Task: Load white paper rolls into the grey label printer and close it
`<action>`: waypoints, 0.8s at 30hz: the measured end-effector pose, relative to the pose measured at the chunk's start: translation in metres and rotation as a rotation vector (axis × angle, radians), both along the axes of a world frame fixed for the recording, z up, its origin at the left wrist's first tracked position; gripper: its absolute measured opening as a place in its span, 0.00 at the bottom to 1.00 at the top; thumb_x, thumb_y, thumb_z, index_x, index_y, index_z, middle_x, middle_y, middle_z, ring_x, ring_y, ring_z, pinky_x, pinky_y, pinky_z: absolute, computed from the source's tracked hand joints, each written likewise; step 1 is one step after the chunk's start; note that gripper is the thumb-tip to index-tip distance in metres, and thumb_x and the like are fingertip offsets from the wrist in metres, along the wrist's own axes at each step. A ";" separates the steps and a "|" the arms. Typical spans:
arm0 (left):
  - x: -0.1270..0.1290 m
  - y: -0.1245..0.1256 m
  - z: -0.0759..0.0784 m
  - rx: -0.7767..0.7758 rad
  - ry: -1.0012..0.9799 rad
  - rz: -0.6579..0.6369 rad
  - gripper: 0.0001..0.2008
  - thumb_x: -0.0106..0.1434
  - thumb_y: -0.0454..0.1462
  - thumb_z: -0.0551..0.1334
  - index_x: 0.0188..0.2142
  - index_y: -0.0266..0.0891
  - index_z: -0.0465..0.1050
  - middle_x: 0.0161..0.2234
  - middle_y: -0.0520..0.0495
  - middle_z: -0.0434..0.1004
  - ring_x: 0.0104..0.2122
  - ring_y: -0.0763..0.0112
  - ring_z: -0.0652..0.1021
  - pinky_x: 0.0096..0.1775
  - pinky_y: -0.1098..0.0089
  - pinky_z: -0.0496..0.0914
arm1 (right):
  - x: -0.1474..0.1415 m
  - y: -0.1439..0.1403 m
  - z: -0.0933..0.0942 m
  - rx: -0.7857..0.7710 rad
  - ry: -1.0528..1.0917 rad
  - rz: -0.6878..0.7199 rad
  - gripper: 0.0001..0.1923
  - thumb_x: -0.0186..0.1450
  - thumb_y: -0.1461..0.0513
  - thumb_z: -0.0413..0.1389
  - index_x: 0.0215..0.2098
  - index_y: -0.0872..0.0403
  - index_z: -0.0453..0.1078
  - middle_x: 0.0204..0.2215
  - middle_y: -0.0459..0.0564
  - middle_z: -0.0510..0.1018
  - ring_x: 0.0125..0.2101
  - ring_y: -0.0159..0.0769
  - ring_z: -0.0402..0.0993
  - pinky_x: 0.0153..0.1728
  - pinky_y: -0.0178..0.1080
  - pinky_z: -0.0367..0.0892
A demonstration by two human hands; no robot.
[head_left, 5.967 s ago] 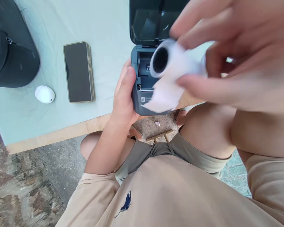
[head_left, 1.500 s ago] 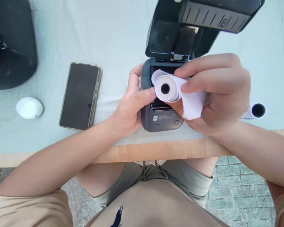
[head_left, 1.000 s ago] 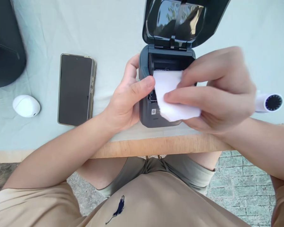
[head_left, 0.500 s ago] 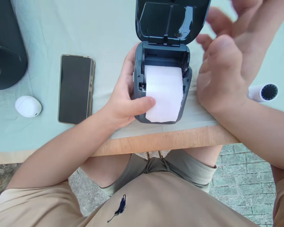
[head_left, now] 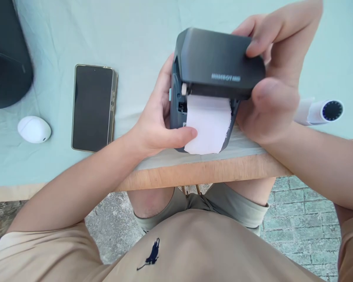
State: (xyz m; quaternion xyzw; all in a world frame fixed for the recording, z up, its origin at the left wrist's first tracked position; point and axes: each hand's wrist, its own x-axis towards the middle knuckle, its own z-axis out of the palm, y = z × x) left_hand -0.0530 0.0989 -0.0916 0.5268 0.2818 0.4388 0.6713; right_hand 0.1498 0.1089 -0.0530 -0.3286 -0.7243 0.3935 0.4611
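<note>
A dark label printer [head_left: 178, 117] stands near the table's front edge, its lid [head_left: 214, 58] swung partly down over the body. White label paper [head_left: 208, 125] comes out from under the lid and hangs over the printer's front. My left hand [head_left: 164, 121] grips the printer's left side, its thumb pressing on the paper. With fingers on top and thumb at the front corner, my right hand [head_left: 273, 74] holds the right end of the lid. The paper roll inside is hidden by the lid.
A phone [head_left: 92, 107] lies to the left, with a white mouse-like rounded object [head_left: 34, 129] beyond it. At the far left is a large black object [head_left: 8, 58]. A white roll with a dark end [head_left: 332, 111] lies behind my right wrist. The wooden table edge [head_left: 194, 172] runs in front.
The lid stood upright before and has come down toward me, covering the roll compartment. My right hand has moved from beside the lid onto its right end. My left hand keeps its hold.
</note>
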 end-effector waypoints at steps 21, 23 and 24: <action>0.016 -0.026 0.043 -0.174 -0.195 0.146 0.27 0.59 0.33 0.69 0.54 0.51 0.61 0.61 0.54 0.72 0.68 0.56 0.70 0.57 0.57 0.77 | 0.004 0.011 0.006 0.058 -0.072 0.302 0.27 0.66 0.54 0.58 0.57 0.57 0.57 0.56 0.53 0.63 0.59 0.30 0.64 0.69 0.44 0.65; 0.018 -0.024 0.045 -0.191 -0.185 0.181 0.27 0.57 0.34 0.69 0.53 0.51 0.61 0.59 0.52 0.73 0.67 0.54 0.71 0.55 0.57 0.78 | 0.004 0.010 0.007 0.048 -0.074 0.268 0.28 0.67 0.50 0.58 0.57 0.57 0.58 0.56 0.53 0.64 0.58 0.31 0.65 0.68 0.45 0.67; 0.019 -0.022 0.045 -0.203 -0.180 0.211 0.27 0.57 0.37 0.69 0.53 0.51 0.62 0.57 0.52 0.74 0.67 0.51 0.70 0.54 0.55 0.78 | 0.003 0.009 0.008 0.035 -0.081 0.233 0.29 0.67 0.47 0.57 0.56 0.56 0.59 0.56 0.53 0.65 0.58 0.31 0.66 0.67 0.44 0.68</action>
